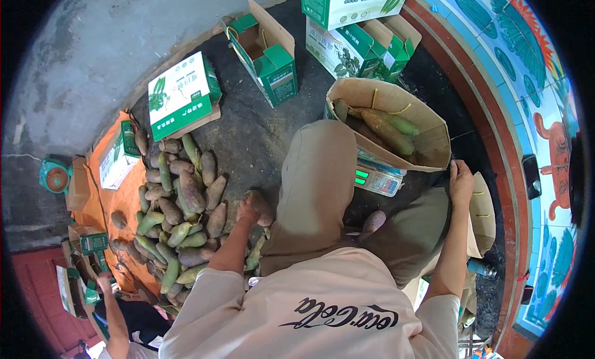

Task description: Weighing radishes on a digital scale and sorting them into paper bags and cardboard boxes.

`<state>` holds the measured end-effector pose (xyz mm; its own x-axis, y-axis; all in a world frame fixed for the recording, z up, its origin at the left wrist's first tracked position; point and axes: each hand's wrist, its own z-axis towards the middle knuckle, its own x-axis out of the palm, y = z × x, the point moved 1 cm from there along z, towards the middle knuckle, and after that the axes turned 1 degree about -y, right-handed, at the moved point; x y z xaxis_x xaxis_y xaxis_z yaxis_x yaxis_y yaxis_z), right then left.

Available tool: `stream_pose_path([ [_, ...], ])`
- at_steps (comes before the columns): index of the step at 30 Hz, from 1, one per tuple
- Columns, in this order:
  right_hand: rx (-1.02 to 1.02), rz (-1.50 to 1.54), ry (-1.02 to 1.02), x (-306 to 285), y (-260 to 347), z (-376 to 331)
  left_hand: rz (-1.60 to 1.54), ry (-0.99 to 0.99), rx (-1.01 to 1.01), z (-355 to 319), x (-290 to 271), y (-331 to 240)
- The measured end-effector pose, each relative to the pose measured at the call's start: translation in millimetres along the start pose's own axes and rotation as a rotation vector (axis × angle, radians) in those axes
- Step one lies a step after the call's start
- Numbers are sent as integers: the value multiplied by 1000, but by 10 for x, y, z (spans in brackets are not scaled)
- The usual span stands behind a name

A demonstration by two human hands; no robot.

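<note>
Left hand (253,209) is closed around one radish (263,211) at the near edge of the pile of green-and-purple radishes (180,204) on the floor. Right hand (460,180) rests just beside the open brown box (427,126), can't tell whether it's gripping. Box sits on the scale (378,176), only a few radishes in it, so I'd say early going. Beyond the box, green-and-white cartons (273,55) wait unfilled.

We see a pile of radishes (180,216) on the floor (260,136) to the left. An open box (396,120) with radishes in it sits on a scale (378,176) to the right. More boxes (356,30) stand far behind it. Our left hand (254,209) is beside the pile; our right hand (460,180) is near the open box.
</note>
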<state>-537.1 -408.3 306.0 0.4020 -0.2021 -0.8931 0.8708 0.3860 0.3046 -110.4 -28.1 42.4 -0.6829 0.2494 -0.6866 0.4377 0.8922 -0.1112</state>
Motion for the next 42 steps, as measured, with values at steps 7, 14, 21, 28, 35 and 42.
stream_pose_path([
  [7, -21, -23, 68, 32, 72, 59, 193, 68, 41, -64, -197, -259],
  [14, -42, -25, 52, 58, 94, 86, 373, 92, 142, 205, -5, -118],
  [21, -8, -14, 75, 55, 90, 77, 497, 48, 160, 285, 59, -99],
  [28, 29, -5, 81, 39, 84, 72, 376, -66, 45, 279, -45, -164],
  [35, 31, 5, 62, 52, -7, 52, 503, -91, -27, 196, -51, 58],
  [42, 22, 15, 18, 30, -40, 41, 524, -104, -34, -54, -14, 252],
])
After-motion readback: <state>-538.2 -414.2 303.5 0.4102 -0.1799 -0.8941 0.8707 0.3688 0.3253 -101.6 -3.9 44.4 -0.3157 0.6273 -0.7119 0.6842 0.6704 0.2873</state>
